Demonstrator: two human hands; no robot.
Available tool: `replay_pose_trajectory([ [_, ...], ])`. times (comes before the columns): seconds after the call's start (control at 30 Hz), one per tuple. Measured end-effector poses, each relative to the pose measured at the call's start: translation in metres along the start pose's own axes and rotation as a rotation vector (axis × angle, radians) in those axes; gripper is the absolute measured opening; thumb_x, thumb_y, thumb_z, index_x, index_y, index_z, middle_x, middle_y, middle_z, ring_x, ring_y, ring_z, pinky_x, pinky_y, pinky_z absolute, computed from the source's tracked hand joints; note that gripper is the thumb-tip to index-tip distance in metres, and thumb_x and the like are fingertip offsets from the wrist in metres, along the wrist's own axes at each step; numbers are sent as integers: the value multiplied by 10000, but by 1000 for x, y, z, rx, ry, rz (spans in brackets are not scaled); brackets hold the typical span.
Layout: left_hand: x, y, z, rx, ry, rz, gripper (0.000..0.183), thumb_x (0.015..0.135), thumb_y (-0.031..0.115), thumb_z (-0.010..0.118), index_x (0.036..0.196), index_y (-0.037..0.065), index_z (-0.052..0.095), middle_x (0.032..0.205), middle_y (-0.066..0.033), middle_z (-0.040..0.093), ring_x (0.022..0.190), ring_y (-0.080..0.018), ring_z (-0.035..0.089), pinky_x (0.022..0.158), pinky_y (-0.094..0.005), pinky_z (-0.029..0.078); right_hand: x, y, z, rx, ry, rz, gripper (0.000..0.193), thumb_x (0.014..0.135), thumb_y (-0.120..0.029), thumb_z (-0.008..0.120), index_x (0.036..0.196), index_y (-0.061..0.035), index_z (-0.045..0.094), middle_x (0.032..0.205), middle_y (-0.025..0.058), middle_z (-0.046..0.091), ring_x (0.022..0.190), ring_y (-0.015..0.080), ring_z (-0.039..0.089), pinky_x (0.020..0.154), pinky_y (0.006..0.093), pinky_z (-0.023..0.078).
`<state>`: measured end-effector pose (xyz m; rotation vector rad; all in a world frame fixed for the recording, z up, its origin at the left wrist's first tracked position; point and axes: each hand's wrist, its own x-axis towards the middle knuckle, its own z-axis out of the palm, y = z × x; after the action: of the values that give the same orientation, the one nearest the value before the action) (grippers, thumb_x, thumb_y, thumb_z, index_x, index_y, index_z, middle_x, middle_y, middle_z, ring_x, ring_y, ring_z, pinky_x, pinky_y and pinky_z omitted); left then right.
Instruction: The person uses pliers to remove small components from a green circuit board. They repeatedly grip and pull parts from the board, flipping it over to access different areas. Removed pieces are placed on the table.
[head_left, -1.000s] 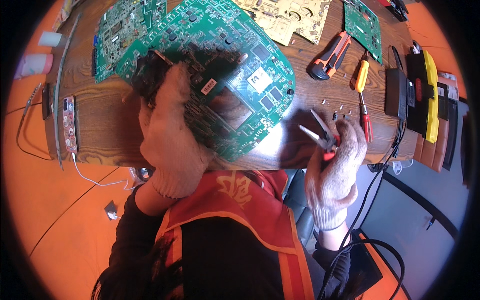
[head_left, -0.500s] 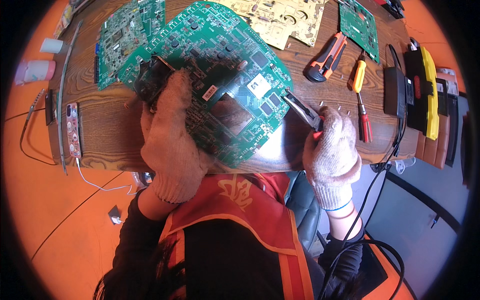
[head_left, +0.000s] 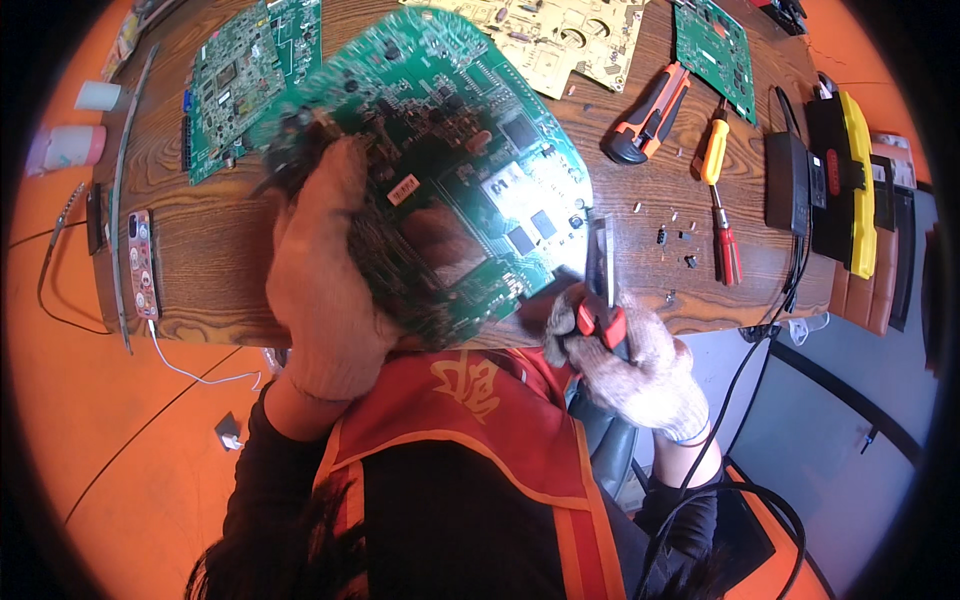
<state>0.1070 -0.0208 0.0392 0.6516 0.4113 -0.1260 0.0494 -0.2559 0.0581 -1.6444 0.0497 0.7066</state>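
I have the large green circuit board (head_left: 470,215) over the front of the wooden table (head_left: 205,270), its left side in my gloved left hand (head_left: 325,275). That hand comes up from the lower edge, its fingers bent closed on the board beside a dark, blurred part (head_left: 292,150); I cannot make out every fingertip. My gloved right hand (head_left: 635,355) sits off the board's lower right, wrist angled inward, fingers curled tight around the red-handled pliers (head_left: 600,320). Their nose points away from me, just beside the board's right edge; from here I cannot tell whether they touch it. Small loose parts (head_left: 662,236) lie on the tabletop right of the pliers, with an orange-and-black utility knife (head_left: 650,115) beyond. Farther right I see a yellow-and-black case (head_left: 855,185), its inside hidden from me. Far left, at the rim, are a white cup (head_left: 97,96) and a pink-and-white cup (head_left: 70,148), contents out of my sight.
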Motion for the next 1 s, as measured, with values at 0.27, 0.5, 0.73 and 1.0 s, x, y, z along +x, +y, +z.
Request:
replay_pose_trajectory([
  [0.27,5,-11,5,116,158,67,278,1006,228,518,1150,5,602,980,-135,701,663,-220,678,535,-352,593,10,3,1,600,129,44,306,877,-73,592,1164,24,555,984,116,667,650,136,635,581,235,521],
  [0.5,2,-6,4,53,83,14,262,970,203,574,1116,-11,614,955,-150,693,649,-231,666,518,-357,579,-6,-1,-3,68,465,19,616,820,-115,665,1384,19,457,1263,173,606,1040,220,657,833,296,542],
  [0.73,-11,-8,10,232,-3,1,292,926,178,637,1142,-14,597,956,-116,678,765,-220,686,632,-334,597,3,14,-4,-735,777,-263,575,848,121,513,1400,-9,414,1336,189,533,1196,277,584,1004,347,463],
  [1.0,-29,5,17,409,65,-133,372,851,181,726,1143,-6,592,990,-93,654,812,-187,665,685,-311,595,-1,3,-13,-1229,889,-504,569,740,172,527,1278,-7,478,1357,219,475,1303,403,461,1043,454,453],
])
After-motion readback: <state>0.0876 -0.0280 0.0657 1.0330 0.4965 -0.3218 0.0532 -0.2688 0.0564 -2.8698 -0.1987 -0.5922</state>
